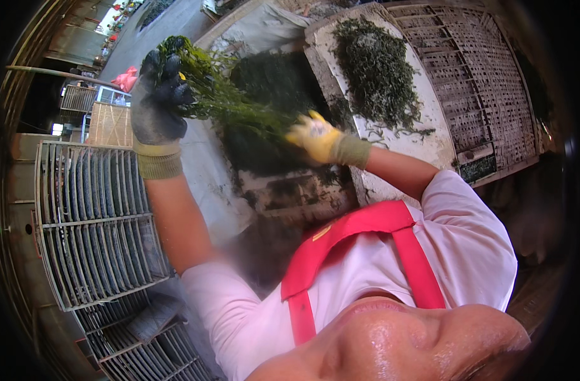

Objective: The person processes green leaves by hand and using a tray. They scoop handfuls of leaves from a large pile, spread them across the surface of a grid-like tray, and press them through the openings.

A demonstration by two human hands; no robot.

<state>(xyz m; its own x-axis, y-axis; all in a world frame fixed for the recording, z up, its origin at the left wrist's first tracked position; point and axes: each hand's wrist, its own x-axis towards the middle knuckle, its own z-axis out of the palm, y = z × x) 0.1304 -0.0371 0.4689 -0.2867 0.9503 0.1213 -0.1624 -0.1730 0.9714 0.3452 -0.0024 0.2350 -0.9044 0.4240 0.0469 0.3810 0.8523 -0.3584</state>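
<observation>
My left hand (163,95), in a dark-coated glove with an olive cuff, is raised at the upper left, its fingers closed round a bunch of wet green seaweed strands (204,79). The strands stretch rightward, thinning toward my right hand (315,136). That hand wears a yellow glove and looks closed on their far ends, though motion smears its fingertips. Below the stretched strands lies a dark heap of seaweed (271,82), partly hidden by them. On a pale board (439,143) to the right rests another tangled pile of dark green seaweed (375,70).
Slatted racks (99,222) stand close by on the left. A perforated, stained panel (474,76) lies beyond the board at the right. Pale sheeting (264,28) covers the far edge of the heap. A pole (55,75) juts in near my left hand, by a pink bag (125,79).
</observation>
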